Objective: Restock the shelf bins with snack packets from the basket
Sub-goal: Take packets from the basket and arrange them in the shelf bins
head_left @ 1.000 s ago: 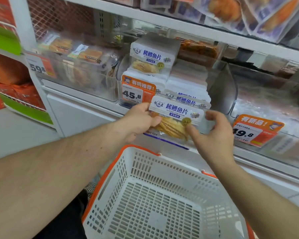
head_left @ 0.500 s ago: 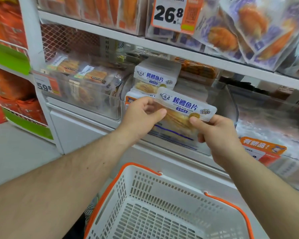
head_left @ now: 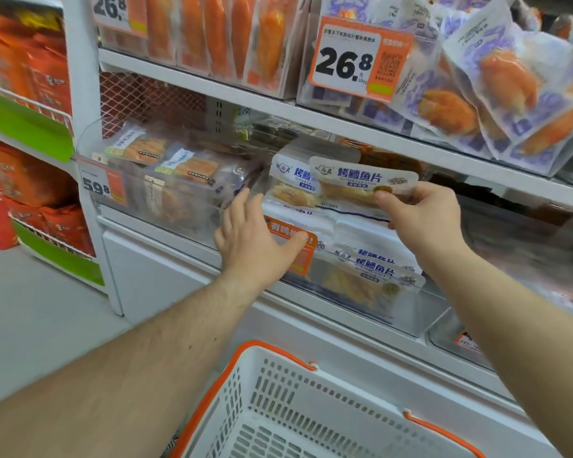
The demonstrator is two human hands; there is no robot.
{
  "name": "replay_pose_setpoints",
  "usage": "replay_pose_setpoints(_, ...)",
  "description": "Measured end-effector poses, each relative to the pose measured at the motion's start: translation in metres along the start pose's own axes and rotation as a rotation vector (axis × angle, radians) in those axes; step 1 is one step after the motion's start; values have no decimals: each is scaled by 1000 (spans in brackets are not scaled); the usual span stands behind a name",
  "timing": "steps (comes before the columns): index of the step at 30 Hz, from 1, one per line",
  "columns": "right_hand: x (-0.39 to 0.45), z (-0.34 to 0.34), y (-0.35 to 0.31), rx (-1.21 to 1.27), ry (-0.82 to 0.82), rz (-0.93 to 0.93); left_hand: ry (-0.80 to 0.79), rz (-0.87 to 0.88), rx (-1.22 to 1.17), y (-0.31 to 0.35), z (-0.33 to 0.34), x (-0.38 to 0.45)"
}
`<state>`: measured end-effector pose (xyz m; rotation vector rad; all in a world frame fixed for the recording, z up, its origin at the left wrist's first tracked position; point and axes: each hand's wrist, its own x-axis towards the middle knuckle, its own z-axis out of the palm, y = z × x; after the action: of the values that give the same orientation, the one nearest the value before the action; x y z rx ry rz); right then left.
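The landmark here is the clear plastic shelf bin (head_left: 407, 312) on the middle shelf, already holding white snack packets printed with blue characters. The right hand (head_left: 422, 214) pinches one such flat white-and-clear packet of grilled fish slices (head_left: 361, 185) between thumb and curled fingers at its lower right edge, holding it upright above the rear of the bin, just in front of a standing packet of the same kind (head_left: 291, 186); gripping low and to the side seemingly leaves the top and the far face free to slide in behind the stock. The left hand (head_left: 252, 236) lies with fingers spread and nearly straight against the bin's front left corner, its thumb across the orange promotional tag (head_left: 300, 259) clipped there, holding nothing; I judge it steadies the bin or waits to guide the packet. Below the bin, nearest the camera, the white perforated plastic basket with orange rim and handles (head_left: 311, 401) shows no packets in the part in view, so this may be among the last to place. To the bin's left stands another clear bin of brownish packets (head_left: 166, 180) with a price tag reading 59.8 (head_left: 96, 186); above it hangs a tag reading 26.8 (head_left: 348, 61). The packet is not yet released.
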<state>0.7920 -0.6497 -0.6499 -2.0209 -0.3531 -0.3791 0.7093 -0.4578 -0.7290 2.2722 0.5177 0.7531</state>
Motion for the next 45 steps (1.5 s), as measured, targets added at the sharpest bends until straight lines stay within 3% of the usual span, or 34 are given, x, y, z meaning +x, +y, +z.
replay_pose_setpoints(15,17,51,1,-14,-128,167,-2,32,-72,-5,12,0)
replay_pose_setpoints(45,34,95,7,-328,-73,360,-37,3,-71,-4,10,0)
